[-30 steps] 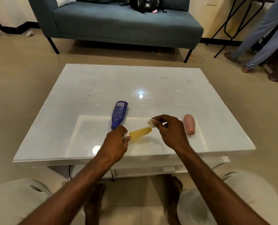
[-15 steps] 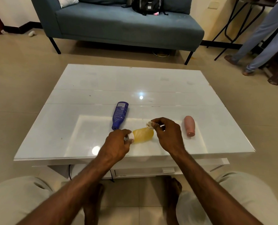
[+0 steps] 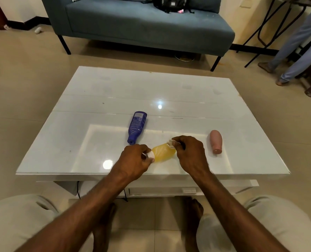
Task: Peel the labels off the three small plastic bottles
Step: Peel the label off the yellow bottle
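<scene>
A small yellow bottle [image 3: 163,152] lies sideways near the front of the white table [image 3: 100,99], held between both hands. My left hand [image 3: 135,160] grips its white cap end. My right hand [image 3: 189,153] pinches a crumpled whitish label scrap [image 3: 171,143] at the bottle's far end. A dark blue bottle [image 3: 136,126] with a printed label lies just behind, cap toward me. A pink bottle [image 3: 216,141] lies to the right, apart from my right hand.
A blue-grey sofa [image 3: 142,24] with a black bag [image 3: 171,3] stands beyond the table. Another person's legs [image 3: 296,44] are at the far right beside a black metal stand. My knees and bare feet are below the table's front edge.
The yellow bottle has turned so its broad face shows. My right hand has come closer to it with the label scrap. My left hand stays on the cap end.
</scene>
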